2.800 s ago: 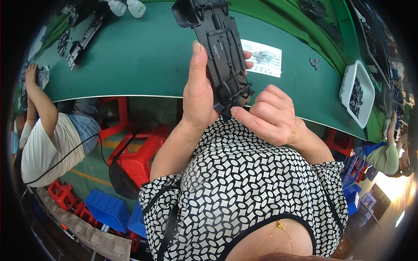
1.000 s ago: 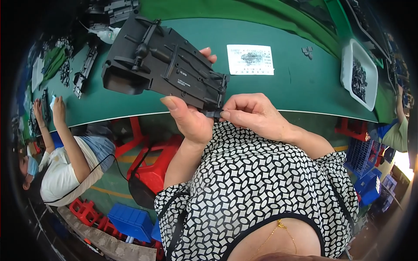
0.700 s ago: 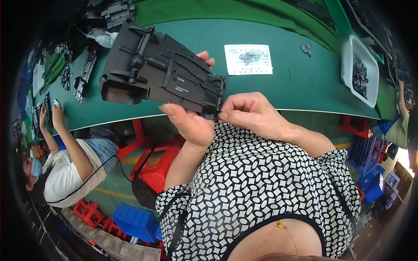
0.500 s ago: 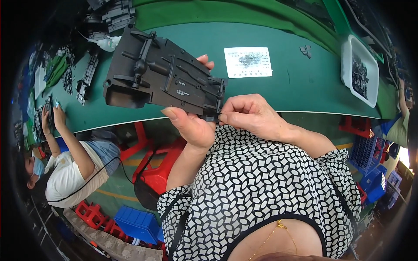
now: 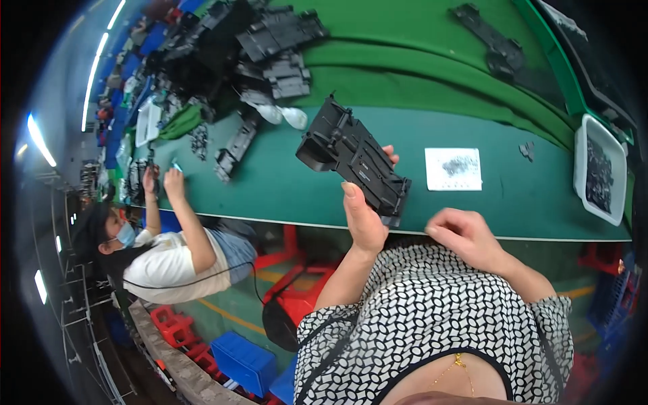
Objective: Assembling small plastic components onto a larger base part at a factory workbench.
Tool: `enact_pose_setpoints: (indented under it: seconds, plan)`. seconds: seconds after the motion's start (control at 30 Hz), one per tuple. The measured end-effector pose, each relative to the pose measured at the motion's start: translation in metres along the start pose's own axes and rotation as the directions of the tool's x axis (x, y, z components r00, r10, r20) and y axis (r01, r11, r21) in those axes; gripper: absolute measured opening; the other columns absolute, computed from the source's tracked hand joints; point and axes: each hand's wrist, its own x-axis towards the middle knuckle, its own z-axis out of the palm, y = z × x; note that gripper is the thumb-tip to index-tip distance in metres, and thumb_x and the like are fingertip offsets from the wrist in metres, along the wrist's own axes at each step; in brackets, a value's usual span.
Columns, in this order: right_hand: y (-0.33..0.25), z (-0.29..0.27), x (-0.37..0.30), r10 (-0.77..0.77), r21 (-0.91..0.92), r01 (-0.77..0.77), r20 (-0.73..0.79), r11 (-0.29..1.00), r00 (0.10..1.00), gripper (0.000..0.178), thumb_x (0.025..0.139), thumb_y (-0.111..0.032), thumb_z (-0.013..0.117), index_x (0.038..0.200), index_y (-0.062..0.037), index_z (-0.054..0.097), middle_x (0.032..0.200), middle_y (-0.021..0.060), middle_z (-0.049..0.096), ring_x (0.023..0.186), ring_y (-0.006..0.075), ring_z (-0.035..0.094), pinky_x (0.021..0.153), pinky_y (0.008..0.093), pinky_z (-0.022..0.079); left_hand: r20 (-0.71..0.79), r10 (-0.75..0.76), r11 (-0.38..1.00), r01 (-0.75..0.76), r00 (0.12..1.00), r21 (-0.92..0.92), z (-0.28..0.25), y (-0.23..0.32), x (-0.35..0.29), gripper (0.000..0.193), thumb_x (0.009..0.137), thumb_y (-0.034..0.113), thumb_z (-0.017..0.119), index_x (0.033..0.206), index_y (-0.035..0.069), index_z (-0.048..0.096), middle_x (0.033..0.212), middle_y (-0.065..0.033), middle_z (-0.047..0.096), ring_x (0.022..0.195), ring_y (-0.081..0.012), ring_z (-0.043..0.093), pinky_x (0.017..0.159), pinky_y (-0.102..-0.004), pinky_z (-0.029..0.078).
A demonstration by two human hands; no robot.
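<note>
My left hand point(image 5: 368, 226) is wrapped round the lower end of a black plastic chassis point(image 5: 361, 162), a long moulded plate with ribs and raised parts. The chassis is held tilted above the table's front edge, thumb on the near side and fingertips showing at the far side. Apart from it, to the right, my right hand point(image 5: 469, 239) hovers by the table edge with curled fingers; whatever they may hold is hidden. Beyond my hands a white printed sheet point(image 5: 436, 179) lies on the green table point(image 5: 547, 209), with several small black pieces point(image 5: 527, 150) to its right.
A white tray point(image 5: 578, 179) of small black parts stands at the right. More black chassis point(image 5: 283, 34) are heaped at the far left, near a white bottle point(image 5: 293, 118). One black part point(image 5: 489, 40) rests on green cloth. A masked co-worker point(image 5: 175, 273) sits left; a red stool point(image 5: 304, 293) is between us.
My right hand has come away from the chassis end, to the right. The left hand still holds the chassis, now farther from the camera. The view has swung, showing more of the far left.
</note>
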Motion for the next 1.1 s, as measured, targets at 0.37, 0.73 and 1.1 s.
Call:
enact_pose_setpoints:
  seconds: [0.37,0.73,1.1]
  plan:
    - [0.060,-0.067,-0.045,-0.627,-0.783,0.085,-0.423,0.616,0.654,0.011,0.074,0.005,0.061,0.082,-0.0002,0.056,0.073,0.0113,0.054,0.066,0.0291,0.052,0.062,0.0379,0.041,0.552,0.362,-0.241,-0.497,0.751,0.834,-0.017,0.028,0.158,0.049,0.086,0.039,0.057,0.121,0.004,0.054,0.106,-0.0166,0.057,0.096,-0.0330,0.053,0.084,-0.0429,0.041]
    - [0.065,-0.065,-0.039,-0.730,-0.853,0.138,-0.334,0.503,0.596,0.013,0.070,0.003,0.062,0.081,-0.0018,0.057,0.070,0.0090,0.053,0.062,0.0268,0.050,0.057,0.0376,0.038,0.645,0.381,-0.764,-0.168,0.662,0.623,0.000,0.111,0.309,0.050,0.083,0.055,0.052,0.111,0.013,0.058,0.092,-0.0105,0.060,0.086,-0.0280,0.057,0.074,-0.0449,0.040]
    - [0.063,-0.076,-0.044,-0.736,-0.851,0.110,-0.371,0.514,0.567,0.012,0.067,-0.004,0.067,0.075,-0.0058,0.059,0.068,0.0050,0.053,0.062,0.0214,0.052,0.057,0.0335,0.040,0.187,0.328,-0.848,0.202,0.926,0.490,-0.077,0.217,0.364,0.056,0.084,0.064,0.040,0.112,0.021,0.060,0.103,-0.0123,0.063,0.096,-0.0324,0.060,0.073,-0.0506,0.047]
